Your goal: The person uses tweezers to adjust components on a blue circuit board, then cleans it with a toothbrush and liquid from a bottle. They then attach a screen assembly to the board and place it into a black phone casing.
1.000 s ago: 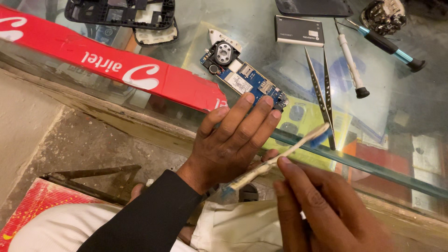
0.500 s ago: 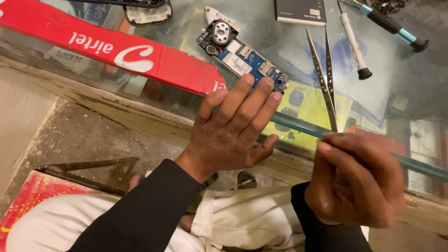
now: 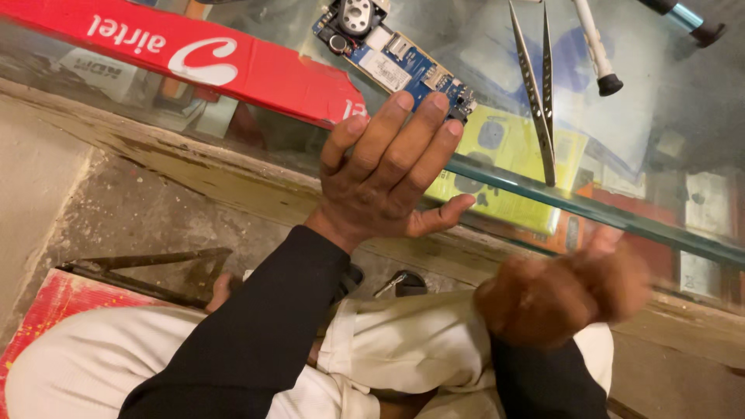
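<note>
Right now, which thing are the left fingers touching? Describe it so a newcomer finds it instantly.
Start at the glass countertop and follow its near edge to the left hand resting flat on it. Its fingertips reach a blue circuit board lying just right of the long red strip. It is the only bare board, with silver parts and a round metal piece at its far end.

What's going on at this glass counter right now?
A person sits at a glass counter. Their left hand lies flat on the glass edge, fingertips touching a blue circuit board. The right hand is blurred, curled low over the lap, away from the glass; whether it holds anything cannot be told. Metal tweezers and a white-handled screwdriver lie untouched on the glass, beside a red strip.
</note>
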Available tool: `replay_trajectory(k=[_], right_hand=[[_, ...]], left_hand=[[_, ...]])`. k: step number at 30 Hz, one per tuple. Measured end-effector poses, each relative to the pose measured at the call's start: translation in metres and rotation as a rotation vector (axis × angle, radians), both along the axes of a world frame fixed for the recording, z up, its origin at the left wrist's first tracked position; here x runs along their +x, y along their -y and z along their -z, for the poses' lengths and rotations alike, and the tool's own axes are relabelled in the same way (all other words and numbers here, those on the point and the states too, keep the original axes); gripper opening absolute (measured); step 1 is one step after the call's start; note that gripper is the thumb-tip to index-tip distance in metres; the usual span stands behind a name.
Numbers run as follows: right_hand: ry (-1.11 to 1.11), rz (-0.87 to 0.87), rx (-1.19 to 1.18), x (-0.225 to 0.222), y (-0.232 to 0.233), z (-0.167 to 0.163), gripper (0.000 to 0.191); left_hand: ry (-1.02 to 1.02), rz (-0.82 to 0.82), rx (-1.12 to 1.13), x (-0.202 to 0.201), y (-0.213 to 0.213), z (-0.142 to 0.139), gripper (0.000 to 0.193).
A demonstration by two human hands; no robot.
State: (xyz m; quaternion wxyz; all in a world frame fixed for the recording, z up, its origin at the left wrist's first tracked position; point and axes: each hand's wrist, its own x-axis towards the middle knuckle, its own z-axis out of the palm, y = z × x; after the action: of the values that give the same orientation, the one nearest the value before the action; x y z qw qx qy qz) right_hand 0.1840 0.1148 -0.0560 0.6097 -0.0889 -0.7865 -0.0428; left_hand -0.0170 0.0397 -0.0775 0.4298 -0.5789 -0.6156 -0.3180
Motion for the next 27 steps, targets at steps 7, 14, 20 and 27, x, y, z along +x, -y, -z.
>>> replay_trajectory(k=[7, 14, 20, 27], right_hand=[[1.389, -0.577, -0.848, -0.031, 0.039, 0.086, 0.039], [2.093, -0.655, -0.938, -0.051, 0.070, 0.164, 0.039], [2.101, -0.627, -0.967, -0.058, 0.081, 0.164, 0.039], [2.079, -0.587, -0.911, -0.057, 0.085, 0.154, 0.040]], left_hand=[[-0.015, -0.006, 0.026, 0.001, -0.004, 0.001, 0.052], [-0.018, -0.016, 0.032, 0.003, -0.005, 0.000, 0.052], [-0.061, -0.068, 0.037, 0.003, -0.008, -0.002, 0.055], [-0.085, -0.076, 0.041, 0.003, -0.008, -0.003, 0.055]])
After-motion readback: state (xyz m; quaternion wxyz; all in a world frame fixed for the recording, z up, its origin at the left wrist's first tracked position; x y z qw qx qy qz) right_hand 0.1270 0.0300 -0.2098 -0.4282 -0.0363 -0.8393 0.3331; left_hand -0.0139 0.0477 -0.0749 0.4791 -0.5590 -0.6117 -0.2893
